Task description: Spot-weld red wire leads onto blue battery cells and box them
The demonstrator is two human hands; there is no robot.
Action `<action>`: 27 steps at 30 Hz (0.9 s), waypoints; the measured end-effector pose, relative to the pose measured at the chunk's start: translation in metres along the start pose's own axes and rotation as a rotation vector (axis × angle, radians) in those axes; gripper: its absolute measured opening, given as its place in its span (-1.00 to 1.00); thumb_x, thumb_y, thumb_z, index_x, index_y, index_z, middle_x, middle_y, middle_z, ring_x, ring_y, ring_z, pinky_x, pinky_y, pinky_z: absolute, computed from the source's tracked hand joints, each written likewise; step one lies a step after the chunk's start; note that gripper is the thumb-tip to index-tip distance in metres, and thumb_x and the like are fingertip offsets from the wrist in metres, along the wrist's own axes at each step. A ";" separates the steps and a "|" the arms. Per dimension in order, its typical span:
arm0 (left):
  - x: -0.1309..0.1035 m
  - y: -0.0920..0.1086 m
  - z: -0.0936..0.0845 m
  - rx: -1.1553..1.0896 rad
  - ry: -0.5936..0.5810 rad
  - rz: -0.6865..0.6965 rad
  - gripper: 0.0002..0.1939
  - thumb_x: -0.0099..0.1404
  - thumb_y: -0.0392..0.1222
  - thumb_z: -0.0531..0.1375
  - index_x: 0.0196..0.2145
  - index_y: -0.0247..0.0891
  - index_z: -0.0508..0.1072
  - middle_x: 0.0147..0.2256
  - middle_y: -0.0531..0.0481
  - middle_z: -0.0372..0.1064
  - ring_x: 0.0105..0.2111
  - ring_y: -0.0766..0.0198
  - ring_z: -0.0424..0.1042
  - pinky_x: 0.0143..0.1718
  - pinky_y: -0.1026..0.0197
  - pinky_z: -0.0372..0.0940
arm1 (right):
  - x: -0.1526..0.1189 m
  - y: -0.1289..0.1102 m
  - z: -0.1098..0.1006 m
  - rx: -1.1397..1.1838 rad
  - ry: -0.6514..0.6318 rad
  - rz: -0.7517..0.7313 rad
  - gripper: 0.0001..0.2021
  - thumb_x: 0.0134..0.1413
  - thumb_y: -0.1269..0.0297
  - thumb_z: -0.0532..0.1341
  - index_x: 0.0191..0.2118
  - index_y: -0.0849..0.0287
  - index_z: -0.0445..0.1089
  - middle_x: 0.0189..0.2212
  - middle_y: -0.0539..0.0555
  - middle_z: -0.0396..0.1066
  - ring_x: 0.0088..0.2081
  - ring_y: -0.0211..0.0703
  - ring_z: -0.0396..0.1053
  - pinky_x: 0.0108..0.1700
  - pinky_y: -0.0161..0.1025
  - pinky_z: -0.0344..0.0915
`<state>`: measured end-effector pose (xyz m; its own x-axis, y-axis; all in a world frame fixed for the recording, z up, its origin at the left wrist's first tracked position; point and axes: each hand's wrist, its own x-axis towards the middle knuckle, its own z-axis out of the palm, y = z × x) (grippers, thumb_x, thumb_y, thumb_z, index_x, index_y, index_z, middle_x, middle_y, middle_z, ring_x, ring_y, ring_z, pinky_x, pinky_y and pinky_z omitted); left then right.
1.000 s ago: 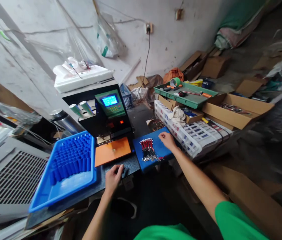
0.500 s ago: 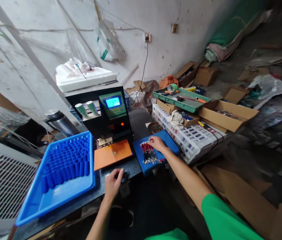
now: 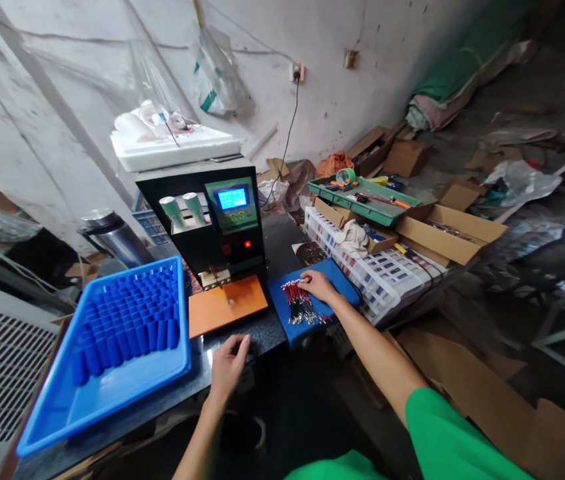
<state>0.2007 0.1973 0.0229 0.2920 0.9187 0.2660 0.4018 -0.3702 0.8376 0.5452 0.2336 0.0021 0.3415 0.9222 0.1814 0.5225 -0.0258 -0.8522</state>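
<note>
My right hand is closed at the upper end of a bunch of red and black wire leads with bright metal tips. These wires lie spread over a flat blue surface. At the table's front edge, my left hand hovers with curled fingers, thumb close to the index finger; whatever it holds, if anything, is hidden. Just beyond it is an orange plate in front of a black machine with a lit screen.
Left of the machine sits a blue tray filled with rows of blue cylinders. Behind it stands a steel flask. To the right, a white plastic crate bears a green tool tray and a cardboard box.
The camera view has shifted slightly. My right hand stays at the wire leads, and my left hand keeps its curled pose near the table edge.
</note>
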 end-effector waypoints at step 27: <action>0.001 0.000 0.000 -0.005 0.007 -0.010 -0.51 0.30 0.22 0.16 -0.43 -0.29 0.54 -0.54 -0.01 0.41 -0.52 0.29 0.37 -0.47 0.29 0.24 | 0.006 -0.004 0.004 -0.094 0.003 0.034 -0.86 0.02 0.24 0.27 -0.47 0.17 0.48 -0.47 0.04 0.47 -0.38 -0.15 0.39 -0.31 -0.29 0.22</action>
<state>0.2008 0.1986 0.0234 0.2822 0.9233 0.2607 0.4005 -0.3603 0.8425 0.5419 0.2408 0.0039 0.3621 0.9192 0.1550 0.5814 -0.0928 -0.8083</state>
